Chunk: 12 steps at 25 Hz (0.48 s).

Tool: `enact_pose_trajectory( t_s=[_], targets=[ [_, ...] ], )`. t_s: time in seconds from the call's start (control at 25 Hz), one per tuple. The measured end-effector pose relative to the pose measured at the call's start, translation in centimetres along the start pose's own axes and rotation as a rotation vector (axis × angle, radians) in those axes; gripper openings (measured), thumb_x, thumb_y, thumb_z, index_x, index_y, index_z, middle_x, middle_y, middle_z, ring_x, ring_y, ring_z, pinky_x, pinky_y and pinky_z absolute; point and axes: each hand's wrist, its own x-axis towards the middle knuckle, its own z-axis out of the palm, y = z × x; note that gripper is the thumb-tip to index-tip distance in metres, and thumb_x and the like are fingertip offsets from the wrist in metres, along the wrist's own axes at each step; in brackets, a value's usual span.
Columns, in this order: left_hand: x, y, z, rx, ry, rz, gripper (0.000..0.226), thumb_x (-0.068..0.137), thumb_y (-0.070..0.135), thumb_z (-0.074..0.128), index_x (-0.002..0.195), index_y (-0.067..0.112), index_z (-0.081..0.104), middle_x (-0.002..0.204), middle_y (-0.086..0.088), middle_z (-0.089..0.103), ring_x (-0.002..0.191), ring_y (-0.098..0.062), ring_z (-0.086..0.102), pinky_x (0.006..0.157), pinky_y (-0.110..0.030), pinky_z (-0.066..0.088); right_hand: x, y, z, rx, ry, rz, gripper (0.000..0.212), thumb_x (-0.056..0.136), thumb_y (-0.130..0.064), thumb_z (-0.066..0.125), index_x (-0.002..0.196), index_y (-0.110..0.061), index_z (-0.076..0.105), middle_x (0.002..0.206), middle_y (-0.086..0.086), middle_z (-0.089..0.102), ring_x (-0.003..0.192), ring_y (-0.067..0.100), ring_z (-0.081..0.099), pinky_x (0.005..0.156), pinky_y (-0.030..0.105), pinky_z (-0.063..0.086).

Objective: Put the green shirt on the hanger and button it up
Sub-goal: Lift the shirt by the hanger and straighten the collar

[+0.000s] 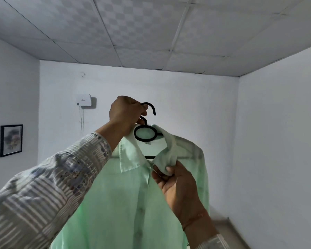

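Head cam: left hand (126, 112) grips the black plastic hanger (145, 140) up top, right hand (174, 182) pinches the pale green shirt (115, 203) at the collar, placket hanging straight down below it.

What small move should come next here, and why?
Probably draw the collar ends together to start buttoning: the green shirt already hangs on the black hanger, held by the left hand, and the right hand pinches one collar tip at the open neck.

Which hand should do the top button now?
Right hand: it pinches the green shirt at the collar, beside the front opening. The left hand is busy gripping the hanger hook, holding everything up.
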Motion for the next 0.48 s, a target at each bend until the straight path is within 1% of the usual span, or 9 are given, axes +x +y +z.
enact_pose_trajectory(
  t_s=[0.08,0.12,0.16,0.2,0.24,0.32,0.36,0.4,0.48],
  targets=[
    [-0.2,0.3,0.3,0.006,-0.038,0.006,0.015,0.088,0.025,0.083,0.077,0.016,0.080,0.073,0.006,0.082,0.060,-0.028,0.080,0.086,-0.049,0.067,1.0,-1.5,0.4,-0.208,0.103,-0.117,0.020,0.101,-0.027,0.063,0.105,-0.015,0.078,0.115,0.001,0.075,0.101,0.021,0.072,0.084,0.045,0.061],
    [-0.4,0.4,0.5,0.020,-0.056,0.017,0.014,0.089,0.026,0.083,0.078,0.016,0.080,0.073,0.006,0.082,0.060,-0.028,0.080,0.086,-0.048,0.067,1.3,-2.1,0.9,-0.332,0.120,-0.180,0.027,0.095,-0.039,0.073,0.105,-0.015,0.079,0.112,-0.003,0.074,0.101,0.018,0.070,0.085,0.044,0.059],
    [-0.8,0.4,0.9,0.030,-0.067,0.025,0.015,0.089,0.026,0.083,0.078,0.017,0.080,0.073,0.006,0.082,0.060,-0.028,0.080,0.086,-0.048,0.067,1.8,-2.7,1.1,-0.426,0.149,-0.223,0.039,0.087,-0.046,0.080,0.106,-0.012,0.078,0.109,-0.002,0.074,0.100,0.019,0.070,0.084,0.044,0.057],
    [-1.1,0.4,1.2,0.033,-0.074,0.028,0.015,0.089,0.026,0.082,0.077,0.017,0.080,0.073,0.007,0.082,0.060,-0.027,0.080,0.086,-0.047,0.067,2.1,-3.3,1.5,-0.438,0.150,-0.240,0.041,0.086,-0.046,0.082,0.107,-0.011,0.078,0.109,0.003,0.077,0.100,0.024,0.073,0.085,0.044,0.059],
    [-1.3,0.3,1.5,0.033,-0.078,0.027,0.016,0.089,0.027,0.082,0.076,0.017,0.080,0.073,0.007,0.082,0.059,-0.027,0.080,0.087,-0.047,0.067,2.1,-3.9,1.8,-0.378,0.096,-0.216,0.035,0.092,-0.040,0.078,0.109,-0.010,0.079,0.112,0.009,0.079,0.102,0.028,0.075,0.084,0.045,0.061],
    [-1.8,0.3,1.9,0.018,-0.084,0.020,0.015,0.088,0.027,0.082,0.077,0.017,0.080,0.074,0.007,0.082,0.058,-0.027,0.079,0.086,-0.047,0.067,1.0,-4.6,2.5,-0.050,-0.077,-0.067,0.033,0.105,-0.031,0.062,0.122,-0.005,0.074,0.116,0.016,0.079,0.100,0.030,0.079,0.078,0.043,0.066],
    [-1.9,0.4,2.0,0.001,-0.084,0.015,0.015,0.088,0.027,0.083,0.077,0.017,0.080,0.074,0.007,0.082,0.058,-0.027,0.079,0.086,-0.048,0.067,0.9,-4.6,2.3,0.054,-0.069,-0.018,0.036,0.107,-0.029,0.060,0.128,-0.003,0.071,0.115,0.017,0.080,0.095,0.028,0.080,0.073,0.042,0.067],
    [-1.9,0.5,1.9,-0.014,-0.082,0.014,0.014,0.088,0.026,0.083,0.078,0.016,0.080,0.075,0.006,0.083,0.058,-0.028,0.079,0.086,-0.049,0.067,1.1,-4.3,1.8,0.078,-0.028,0.011,0.037,0.107,-0.030,0.060,0.129,-0.003,0.071,0.115,0.016,0.080,0.093,0.027,0.081,0.071,0.041,0.067],
    [-1.9,0.8,1.7,-0.017,-0.085,0.025,0.014,0.088,0.025,0.082,0.080,0.015,0.080,0.076,0.005,0.083,0.060,-0.030,0.079,0.086,-0.050,0.067,1.2,-3.3,0.5,-0.090,0.089,0.009,0.032,0.107,-0.037,0.060,0.123,-0.014,0.075,0.117,0.012,0.080,0.099,0.027,0.078,0.073,0.042,0.067]
  ],
)
